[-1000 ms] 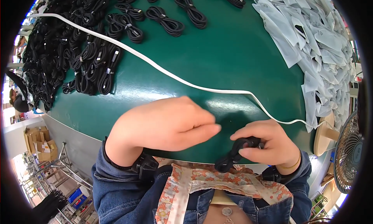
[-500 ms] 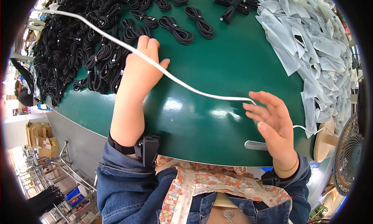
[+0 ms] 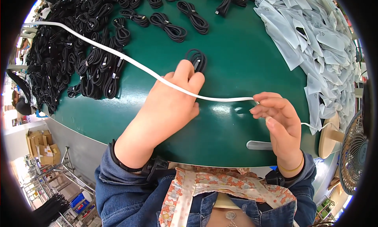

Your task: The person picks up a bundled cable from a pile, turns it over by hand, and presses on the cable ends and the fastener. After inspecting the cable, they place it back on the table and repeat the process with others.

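My left hand (image 3: 169, 97) is closed round the near end of a coiled black cable (image 3: 199, 60) above the green table. The cable's loops stick out past my fingers. A white cord (image 3: 136, 64) crosses the view from the upper left, in front of my left hand, and runs behind the fingers of my right hand (image 3: 281, 122). That right hand is raised with its fingers curled and the thumb apart, holding nothing that I can see. Whether its fingertips touch the cord, I cannot tell.
A large pile of coiled black cables (image 3: 59, 57) covers the table's left; several lie singly at the back. Pale plastic bags (image 3: 311, 38) heap on the right. A grey strip (image 3: 259, 145), a wooden disc (image 3: 328, 136) and a fan (image 3: 352, 156) are near my right hand.
My left hand has moved right and nearer from the edge of the cable pile, bringing a coiled black cable with it. My right hand has shifted only slightly.
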Motion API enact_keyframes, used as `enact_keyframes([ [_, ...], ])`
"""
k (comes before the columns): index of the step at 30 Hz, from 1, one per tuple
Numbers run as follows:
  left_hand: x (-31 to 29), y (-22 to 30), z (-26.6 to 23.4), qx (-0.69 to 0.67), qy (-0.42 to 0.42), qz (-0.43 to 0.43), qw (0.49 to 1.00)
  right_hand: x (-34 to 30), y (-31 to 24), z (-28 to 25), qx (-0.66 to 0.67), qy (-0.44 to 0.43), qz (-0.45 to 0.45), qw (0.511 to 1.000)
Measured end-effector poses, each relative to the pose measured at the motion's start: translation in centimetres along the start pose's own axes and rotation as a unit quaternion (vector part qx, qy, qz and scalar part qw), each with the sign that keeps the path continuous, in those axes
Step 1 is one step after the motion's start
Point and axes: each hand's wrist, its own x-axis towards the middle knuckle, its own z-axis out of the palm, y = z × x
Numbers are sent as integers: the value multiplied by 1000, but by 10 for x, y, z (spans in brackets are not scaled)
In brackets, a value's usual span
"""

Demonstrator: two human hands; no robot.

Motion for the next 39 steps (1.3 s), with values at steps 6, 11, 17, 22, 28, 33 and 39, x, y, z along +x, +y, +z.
enact_keyframes([
  [6,-7,13,3,-299,-151,133,933,2,1,-4,-24,-46,-1,999],
  [11,-6,30,6,-488,-236,228,809,0,-3,-2,36,-127,34,991],
  [17,-1,18,-1,-566,23,161,808,-4,-9,-3,116,-133,109,978],
  [22,1,26,7,-690,111,124,705,-1,-1,-7,130,-97,-12,987],
  [28,1,21,10,-674,115,176,708,-3,-3,-6,147,-99,-20,984],
  [33,1,25,8,-685,143,134,702,-4,-5,-2,193,-65,11,979],
  [39,2,19,5,-567,157,186,787,-5,-5,-4,208,-79,17,975],
])
